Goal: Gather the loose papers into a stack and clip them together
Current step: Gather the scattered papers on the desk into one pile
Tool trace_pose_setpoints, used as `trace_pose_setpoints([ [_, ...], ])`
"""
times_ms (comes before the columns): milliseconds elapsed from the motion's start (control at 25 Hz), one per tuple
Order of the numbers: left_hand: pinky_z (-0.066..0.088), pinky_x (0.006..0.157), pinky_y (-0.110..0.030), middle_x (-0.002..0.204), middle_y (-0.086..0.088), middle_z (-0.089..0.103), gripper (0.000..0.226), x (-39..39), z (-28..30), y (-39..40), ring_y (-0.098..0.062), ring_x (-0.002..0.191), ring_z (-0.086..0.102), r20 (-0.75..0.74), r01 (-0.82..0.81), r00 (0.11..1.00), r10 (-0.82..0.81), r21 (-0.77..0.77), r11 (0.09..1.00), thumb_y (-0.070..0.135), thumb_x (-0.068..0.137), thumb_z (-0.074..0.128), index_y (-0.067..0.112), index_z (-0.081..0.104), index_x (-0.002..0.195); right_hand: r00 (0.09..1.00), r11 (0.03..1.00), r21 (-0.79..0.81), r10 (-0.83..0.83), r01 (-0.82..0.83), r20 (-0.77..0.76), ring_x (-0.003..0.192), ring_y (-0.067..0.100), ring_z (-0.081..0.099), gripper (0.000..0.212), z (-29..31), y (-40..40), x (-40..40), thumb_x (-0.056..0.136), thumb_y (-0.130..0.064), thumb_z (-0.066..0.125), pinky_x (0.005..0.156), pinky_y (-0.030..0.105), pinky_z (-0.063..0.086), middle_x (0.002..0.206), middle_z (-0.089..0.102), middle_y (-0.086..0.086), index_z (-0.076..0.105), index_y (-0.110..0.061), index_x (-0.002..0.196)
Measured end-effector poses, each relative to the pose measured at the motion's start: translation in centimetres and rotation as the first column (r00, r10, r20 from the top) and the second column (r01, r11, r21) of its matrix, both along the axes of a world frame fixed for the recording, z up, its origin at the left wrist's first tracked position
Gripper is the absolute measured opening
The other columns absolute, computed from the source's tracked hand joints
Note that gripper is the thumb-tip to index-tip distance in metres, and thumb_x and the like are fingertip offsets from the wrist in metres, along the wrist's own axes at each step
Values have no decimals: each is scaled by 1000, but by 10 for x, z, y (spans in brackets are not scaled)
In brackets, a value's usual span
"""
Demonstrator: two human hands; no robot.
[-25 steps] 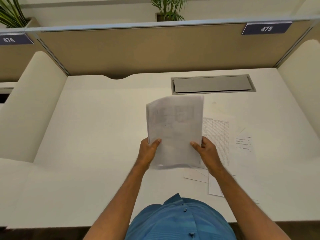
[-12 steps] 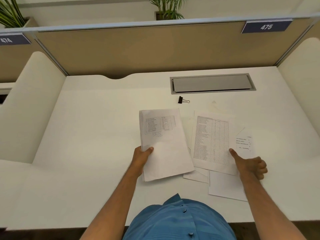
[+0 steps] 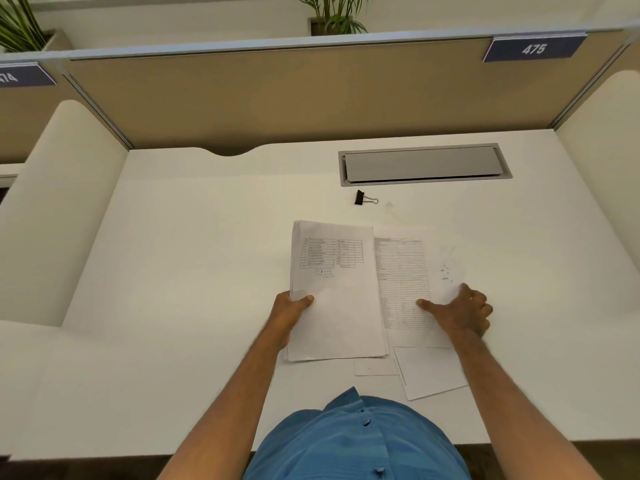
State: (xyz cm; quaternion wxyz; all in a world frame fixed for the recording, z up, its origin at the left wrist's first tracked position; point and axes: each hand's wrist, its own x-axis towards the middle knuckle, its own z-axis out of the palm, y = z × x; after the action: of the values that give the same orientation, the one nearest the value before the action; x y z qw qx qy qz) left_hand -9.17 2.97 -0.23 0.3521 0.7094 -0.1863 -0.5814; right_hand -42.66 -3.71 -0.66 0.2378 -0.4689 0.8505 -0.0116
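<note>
My left hand (image 3: pixel 290 311) now pins the gathered stack (image 3: pixel 337 292) flat on the counter (image 3: pixel 194 258) while my right hand (image 3: pixel 462 311), freed and spread open, presses the loose sheets (image 3: pixel 405 285) just right of it, the binder clip (image 3: pixel 363 198) waiting farther back.

The stack of papers (image 3: pixel 337 292), held upright in both hands a second ago, has been laid flat on the counter (image 3: pixel 194 258) and squared toward twelve o'clock under the left hand (image 3: pixel 289 311). The right hand (image 3: pixel 457 311) has been released and moved onto the printed sheet (image 3: pixel 403 282) at three o'clock, which has been drawn against the stack's edge.
</note>
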Motion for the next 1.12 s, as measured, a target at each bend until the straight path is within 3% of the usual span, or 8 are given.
trace_pose_setpoints([
  [360, 60, 95, -46, 123, -1, 72, 47, 0, 13, -10, -24, 108, 71, 98, 103, 991, -92, -116, 988, 24, 87, 73, 23, 62, 132, 971, 970, 18, 241, -241, -4, 139, 33, 35, 116, -4, 6, 29, 59, -72, 82, 106, 48, 42, 154, 37, 8, 34, -23, 154],
  [480, 58, 98, -48, 123, -9, 73, 37, -1, 12, -14, -29, 108, 71, 113, 112, 988, -105, -57, 992, 19, 94, 69, 12, 65, 131, 976, 976, -13, 219, -219, 6, 139, 34, 34, 116, -4, 10, 32, 59, -74, 81, 107, 48, 41, 154, 37, 8, 34, -25, 154],
  [640, 56, 90, -38, 121, -13, 71, 31, -5, 6, -13, -30, 104, 68, 214, 85, 973, -81, -11, 996, 15, 98, 64, 4, 65, 127, 976, 976, -22, 218, -218, -17, 139, 33, 34, 115, -4, 13, 32, 61, -78, 76, 104, 50, 42, 153, 37, 9, 33, -24, 154],
  [840, 50, 84, -30, 119, -10, 69, 32, -9, 0, -10, -26, 100, 63, 307, 98, 947, -98, 15, 995, 16, 98, 65, 3, 64, 127, 974, 978, 4, 210, -210, -83, 130, 33, 42, 114, -2, 14, 32, 63, -85, 68, 96, 48, 45, 144, 44, 11, 35, -21, 150],
  [1120, 53, 88, -32, 127, -8, 70, 36, -13, 0, 1, -26, 105, 66, 259, 158, 953, -154, 7, 987, 19, 100, 61, 10, 63, 135, 982, 983, -20, 183, -185, -53, 124, 35, 45, 106, -3, 17, 28, 66, -84, 66, 88, 49, 49, 134, 46, 14, 38, -19, 144],
])
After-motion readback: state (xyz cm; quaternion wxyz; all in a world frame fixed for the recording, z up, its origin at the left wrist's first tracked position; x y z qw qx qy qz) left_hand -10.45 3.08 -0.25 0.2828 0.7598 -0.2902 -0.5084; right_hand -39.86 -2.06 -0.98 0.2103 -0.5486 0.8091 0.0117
